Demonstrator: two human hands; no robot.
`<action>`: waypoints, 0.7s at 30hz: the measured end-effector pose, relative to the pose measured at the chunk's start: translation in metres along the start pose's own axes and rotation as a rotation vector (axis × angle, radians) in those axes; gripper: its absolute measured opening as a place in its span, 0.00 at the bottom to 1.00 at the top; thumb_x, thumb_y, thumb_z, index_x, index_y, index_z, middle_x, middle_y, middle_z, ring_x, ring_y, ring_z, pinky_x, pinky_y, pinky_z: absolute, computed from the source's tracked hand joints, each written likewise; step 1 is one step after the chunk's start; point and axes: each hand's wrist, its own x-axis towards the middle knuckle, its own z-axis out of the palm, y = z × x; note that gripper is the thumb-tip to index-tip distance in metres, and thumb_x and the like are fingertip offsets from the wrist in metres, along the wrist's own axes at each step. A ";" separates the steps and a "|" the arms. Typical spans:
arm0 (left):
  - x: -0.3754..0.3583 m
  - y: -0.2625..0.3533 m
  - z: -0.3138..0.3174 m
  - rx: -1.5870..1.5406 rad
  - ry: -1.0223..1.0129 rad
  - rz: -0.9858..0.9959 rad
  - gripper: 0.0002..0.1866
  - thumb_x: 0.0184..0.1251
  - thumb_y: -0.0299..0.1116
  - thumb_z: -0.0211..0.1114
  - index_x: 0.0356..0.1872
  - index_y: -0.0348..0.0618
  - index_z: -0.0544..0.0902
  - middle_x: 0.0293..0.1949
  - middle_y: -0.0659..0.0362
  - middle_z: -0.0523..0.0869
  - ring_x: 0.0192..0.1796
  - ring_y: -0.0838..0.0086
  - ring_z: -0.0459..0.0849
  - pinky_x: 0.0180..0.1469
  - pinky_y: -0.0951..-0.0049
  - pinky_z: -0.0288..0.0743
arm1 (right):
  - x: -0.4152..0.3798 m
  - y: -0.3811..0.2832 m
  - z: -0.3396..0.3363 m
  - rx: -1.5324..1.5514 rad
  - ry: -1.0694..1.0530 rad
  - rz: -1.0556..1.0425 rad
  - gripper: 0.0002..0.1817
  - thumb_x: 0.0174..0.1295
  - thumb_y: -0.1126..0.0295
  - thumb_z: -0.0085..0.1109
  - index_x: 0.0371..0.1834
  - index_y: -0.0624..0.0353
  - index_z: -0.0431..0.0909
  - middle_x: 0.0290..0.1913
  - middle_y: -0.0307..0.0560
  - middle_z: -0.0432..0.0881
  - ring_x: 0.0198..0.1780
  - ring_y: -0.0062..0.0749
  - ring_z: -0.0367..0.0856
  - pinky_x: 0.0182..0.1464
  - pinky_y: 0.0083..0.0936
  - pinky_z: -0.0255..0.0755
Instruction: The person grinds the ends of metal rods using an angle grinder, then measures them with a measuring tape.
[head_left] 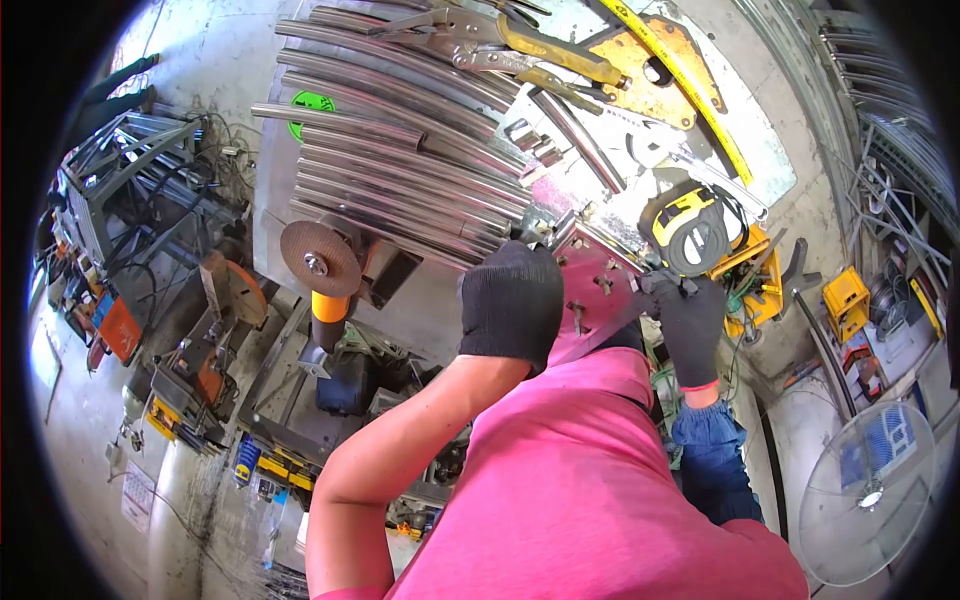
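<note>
My left hand (512,300), in a black glove, is closed in a fist beside the near ends of the steel tubes (400,170). Whatever it grips is hidden under the fingers. My right hand (685,315), also gloved, has its fingers bent at the right corner of a metal plate fixture (597,275); I cannot make out what they pinch. Between both hands lies this plate, pinkish with reflection, with several small bolts or pins standing on it. Just beyond the right hand sits a yellow and black tape measure (690,230).
Locking pliers (530,50), a yellow ruler (690,95) and a worn yellow plate (660,70) lie at the table's far side. An angle grinder (325,270) with its disc up stands left. A chop saw (225,300) is farther left, a fan (868,495) lower right.
</note>
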 end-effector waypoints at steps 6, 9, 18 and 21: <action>0.002 -0.002 -0.005 -0.018 -0.073 0.031 0.04 0.66 0.30 0.66 0.35 0.44 0.87 0.32 0.50 0.87 0.34 0.55 0.91 0.32 0.56 0.83 | 0.001 -0.011 -0.002 0.087 -0.037 0.107 0.08 0.68 0.79 0.63 0.38 0.70 0.93 0.25 0.41 0.88 0.24 0.19 0.81 0.28 0.25 0.72; 0.003 -0.002 -0.007 -0.019 -0.074 0.025 0.04 0.65 0.30 0.66 0.34 0.44 0.87 0.32 0.51 0.86 0.34 0.56 0.91 0.32 0.57 0.83 | 0.003 -0.020 -0.004 0.120 -0.059 0.157 0.08 0.67 0.80 0.63 0.38 0.69 0.92 0.26 0.42 0.89 0.25 0.19 0.81 0.28 0.24 0.72; 0.007 0.002 -0.008 0.083 -0.097 0.012 0.04 0.66 0.31 0.66 0.33 0.46 0.86 0.30 0.52 0.84 0.32 0.59 0.90 0.30 0.58 0.82 | 0.005 -0.007 0.001 0.061 -0.007 0.016 0.09 0.68 0.69 0.70 0.41 0.63 0.96 0.28 0.44 0.93 0.26 0.25 0.88 0.32 0.28 0.78; 0.006 0.003 -0.004 0.103 -0.083 0.012 0.04 0.66 0.31 0.66 0.32 0.46 0.86 0.30 0.51 0.85 0.32 0.57 0.90 0.30 0.57 0.82 | 0.006 -0.015 -0.008 -0.098 -0.079 0.033 0.10 0.68 0.66 0.71 0.41 0.60 0.97 0.28 0.45 0.93 0.26 0.28 0.89 0.32 0.29 0.79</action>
